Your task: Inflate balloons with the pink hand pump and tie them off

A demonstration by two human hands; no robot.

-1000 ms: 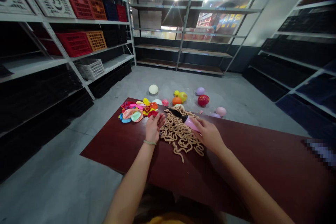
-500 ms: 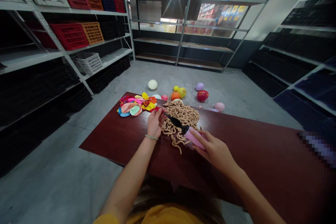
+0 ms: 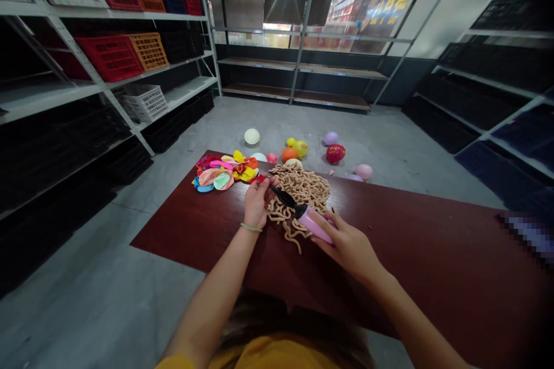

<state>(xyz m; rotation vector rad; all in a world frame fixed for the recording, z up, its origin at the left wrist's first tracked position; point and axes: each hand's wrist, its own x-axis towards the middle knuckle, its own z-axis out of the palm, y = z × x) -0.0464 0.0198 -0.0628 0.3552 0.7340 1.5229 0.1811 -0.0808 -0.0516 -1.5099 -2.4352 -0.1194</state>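
My right hand (image 3: 346, 242) is wrapped round the pink body of a balloon pump (image 3: 315, 225), whose black nozzle points up and left. At the nozzle tip, my left hand (image 3: 257, 202) pinches a small red balloon (image 3: 261, 179). The fingers partly cover where balloon and nozzle meet, so I cannot tell how far it is on. Beneath the pump lies a heap of tan, wavy, worm-like pieces (image 3: 305, 187). A pile of flat, uninflated balloons (image 3: 225, 172) in many colours lies left of my left hand.
The dark red-brown table (image 3: 415, 242) reaches far to the right. Beyond it, several inflated balloons, among them a red one (image 3: 335, 154) and a cream one (image 3: 251, 136), lie on the grey floor. Shelves with crates (image 3: 110, 57) stand at left; a metal rack (image 3: 298, 69) stands behind.
The pump and my right hand have shifted slightly left, toward my left hand. The red balloon shows a little more above my left fingers. The view has tilted slightly.
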